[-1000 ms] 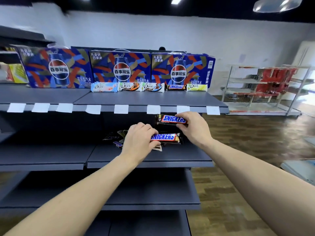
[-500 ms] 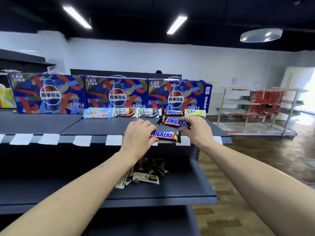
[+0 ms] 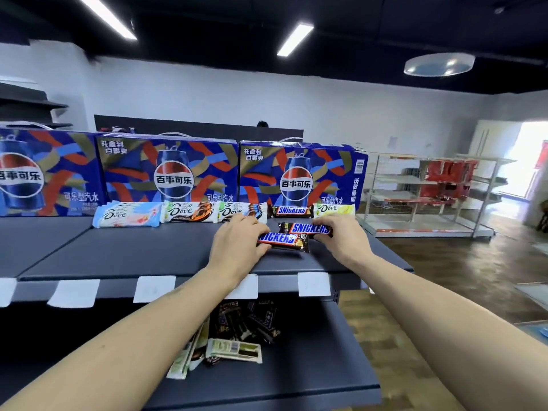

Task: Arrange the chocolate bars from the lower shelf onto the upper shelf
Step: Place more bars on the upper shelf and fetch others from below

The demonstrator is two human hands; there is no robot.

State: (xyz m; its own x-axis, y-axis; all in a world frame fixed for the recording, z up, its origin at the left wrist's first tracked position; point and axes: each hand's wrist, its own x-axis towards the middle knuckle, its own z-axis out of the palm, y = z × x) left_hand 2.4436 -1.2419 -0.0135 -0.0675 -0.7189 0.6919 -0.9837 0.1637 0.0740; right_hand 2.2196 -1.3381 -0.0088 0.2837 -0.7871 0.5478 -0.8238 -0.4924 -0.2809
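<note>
Upper shelf [image 3: 124, 256]: each hand holds 1 "SNICKERS" bar; "Dove" row [image 3: 184, 212] behind.

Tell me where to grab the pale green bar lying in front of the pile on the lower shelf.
Pinch the pale green bar across its narrow width near the middle, coming from above and the front. It lies flat, lengthwise along the lower shelf, its front edge clear; the dark bars crowd behind.

Two bare forearms, no sleeves, left hand [image 3: 237, 244], right hand [image 3: 345, 238]
</note>
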